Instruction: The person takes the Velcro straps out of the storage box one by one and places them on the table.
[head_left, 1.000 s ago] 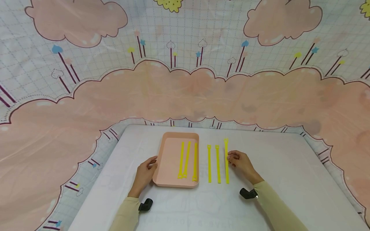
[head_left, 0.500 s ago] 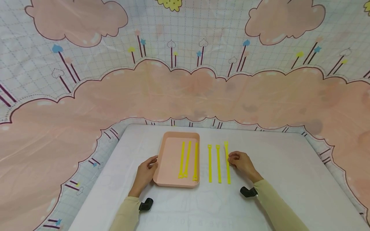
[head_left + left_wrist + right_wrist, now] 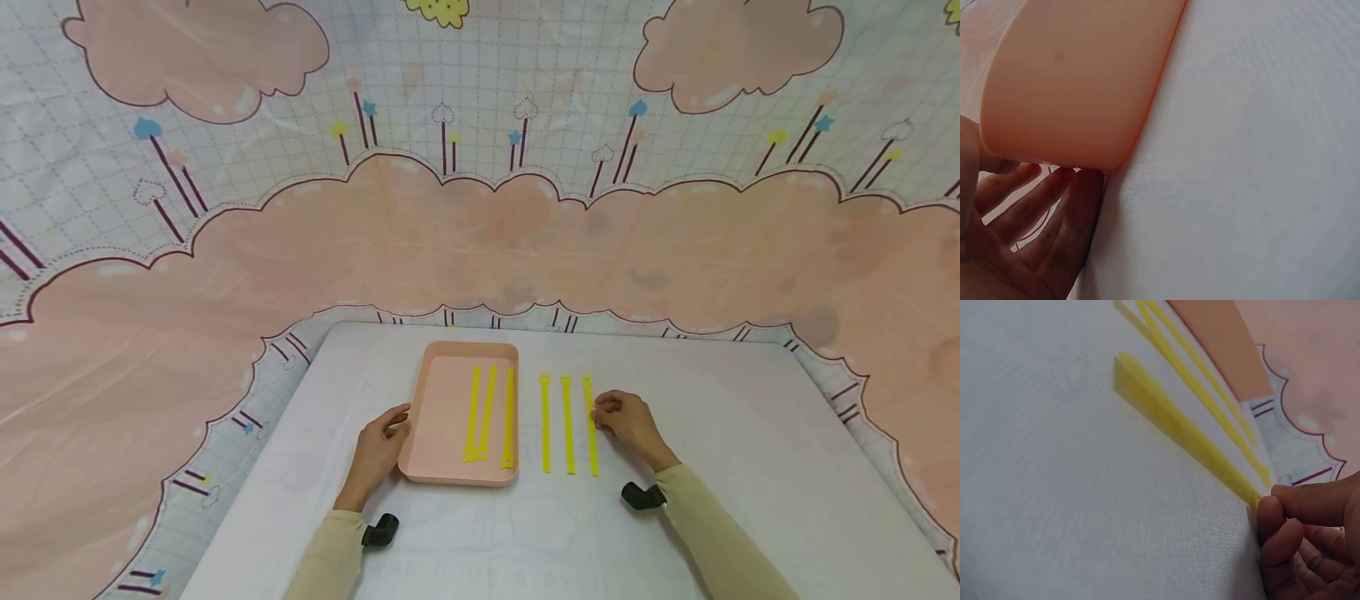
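In the head view, my right hand (image 3: 627,422) pinches a yellow cable tie strap (image 3: 592,450) between thumb and forefinger. The right wrist view shows the fingertips on the far part of this strap (image 3: 1185,440), its near end close over the white table. Two more yellow straps (image 3: 567,429) lie parallel to its left, slotted heads pointing away. My left hand (image 3: 377,454) touches the left side of a pink tray (image 3: 417,417). Its fingers (image 3: 1072,206) reach the tray wall loosely in the left wrist view. Inside the tray lie 3 yellow straps (image 3: 487,417), slotted heads towards me.
The white table (image 3: 720,400) extends on both sides and ends at a back edge behind the tray. A curtain (image 3: 480,242) printed with clouds hangs around it. Black cameras (image 3: 643,497) sit at both wrists.
The far end of the strap in my right hand has come down and it now lines up with the two beside it. My left hand and the tray have stayed put.
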A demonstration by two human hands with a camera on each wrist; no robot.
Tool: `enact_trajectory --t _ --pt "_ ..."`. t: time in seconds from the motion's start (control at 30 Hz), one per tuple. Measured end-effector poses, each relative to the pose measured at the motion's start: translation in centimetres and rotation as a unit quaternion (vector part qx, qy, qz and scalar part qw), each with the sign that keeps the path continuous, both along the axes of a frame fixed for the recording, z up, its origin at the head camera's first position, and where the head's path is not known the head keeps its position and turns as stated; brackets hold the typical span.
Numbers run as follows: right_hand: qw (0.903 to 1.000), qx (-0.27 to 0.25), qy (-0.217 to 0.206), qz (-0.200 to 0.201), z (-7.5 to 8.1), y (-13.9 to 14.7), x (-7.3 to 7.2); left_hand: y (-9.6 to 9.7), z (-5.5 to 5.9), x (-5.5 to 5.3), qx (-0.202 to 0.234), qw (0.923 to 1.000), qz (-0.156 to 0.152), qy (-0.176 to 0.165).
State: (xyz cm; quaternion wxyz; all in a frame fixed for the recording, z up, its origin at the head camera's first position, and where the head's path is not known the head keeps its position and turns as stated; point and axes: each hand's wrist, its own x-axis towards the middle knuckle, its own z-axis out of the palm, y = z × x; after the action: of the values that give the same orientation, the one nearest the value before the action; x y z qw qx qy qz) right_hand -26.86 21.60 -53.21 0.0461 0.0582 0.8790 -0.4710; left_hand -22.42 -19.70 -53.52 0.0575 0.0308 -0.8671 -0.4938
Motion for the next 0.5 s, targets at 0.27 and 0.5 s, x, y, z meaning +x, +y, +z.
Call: enact_trajectory --t 0.27,0.5 --pt "0.9997 -0.022 -0.008 0.006 0.4 0.2 0.6 0.0 -0.1 -0.1 0.000 1.0000 0.001 0.001" --pt "0.9984 -0.055 0.004 0.010 1.1 0.0 1.5 0.0 -0.1 -0.1 0.000 1.0000 -0.002 0.003"
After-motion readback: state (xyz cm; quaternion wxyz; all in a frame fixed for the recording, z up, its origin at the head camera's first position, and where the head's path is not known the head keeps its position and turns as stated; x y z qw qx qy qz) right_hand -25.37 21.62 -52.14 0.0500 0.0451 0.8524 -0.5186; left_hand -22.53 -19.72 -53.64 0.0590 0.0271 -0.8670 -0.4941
